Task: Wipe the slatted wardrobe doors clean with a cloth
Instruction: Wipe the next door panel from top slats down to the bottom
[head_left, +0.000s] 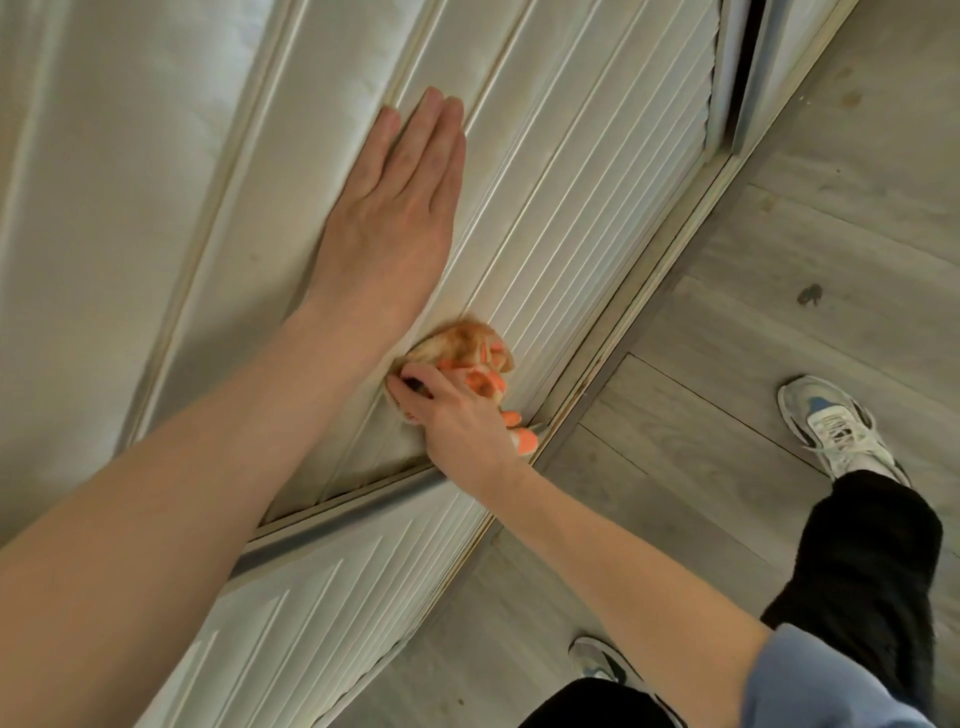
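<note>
**A:** What sits furthest left?

**B:** The left hand, at eleven o'clock in the view. It lies flat on the slatted wardrobe door, where the frame meets the slats. Its fingers are straight and pressed together. Under that forearm, at seven o'clock, is a second slatted door.

**A:** And the cloth?

**B:** The cloth is orange and bunched, near the middle of the view, at five o'clock from the left wrist. It is pressed against the slats close to the door's bottom rail. The right hand is at five o'clock from the cloth, with its fingers curled round it. Some orange fabric pokes out past the knuckles.

**A:** What is further right?

**B:** A grey plank floor. A pale trainer stands on it at three o'clock, with a black trouser leg at four o'clock. The other trainer is at six o'clock, partly hidden. A blue sleeve covers the right upper arm in the five o'clock corner.
</note>
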